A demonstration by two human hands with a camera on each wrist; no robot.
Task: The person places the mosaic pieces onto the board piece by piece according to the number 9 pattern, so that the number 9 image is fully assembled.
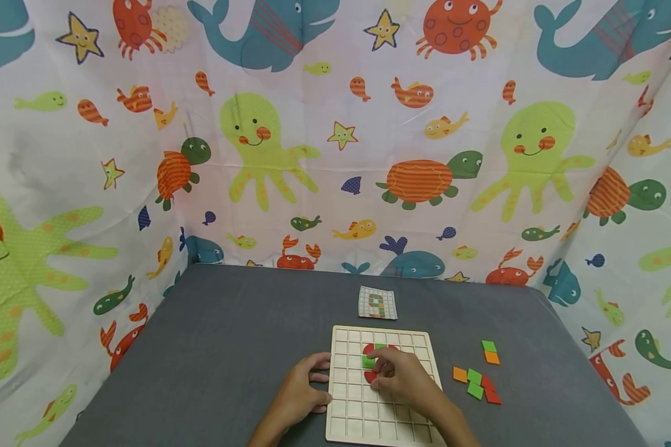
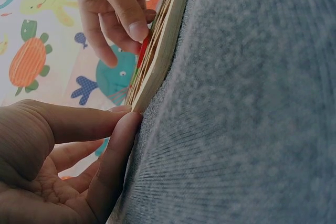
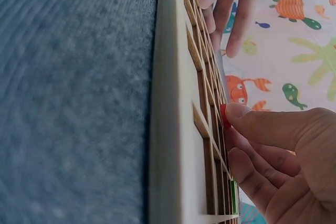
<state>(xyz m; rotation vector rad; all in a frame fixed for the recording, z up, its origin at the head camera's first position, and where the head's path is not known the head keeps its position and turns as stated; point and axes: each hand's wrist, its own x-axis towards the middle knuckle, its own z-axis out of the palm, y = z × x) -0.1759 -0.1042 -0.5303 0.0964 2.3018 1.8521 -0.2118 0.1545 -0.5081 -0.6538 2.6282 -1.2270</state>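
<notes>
A pale wooden grid board lies on the grey table. My left hand rests at its left edge, thumb and fingertips touching the side; in the left wrist view the thumb and a finger come together at that edge. My right hand is over the board, and its thumb presses on a red rounded tile, seen as a red sliver at the thumb tip in the right wrist view. Further up are a green tile, a red tile and another green tile. The right fingers partly hide this group.
A card printed with a coloured grid pattern lies beyond the board. To the right are loose tiles: a green one by an orange one, and a cluster with orange, green and red. A sea-animal curtain surrounds the table.
</notes>
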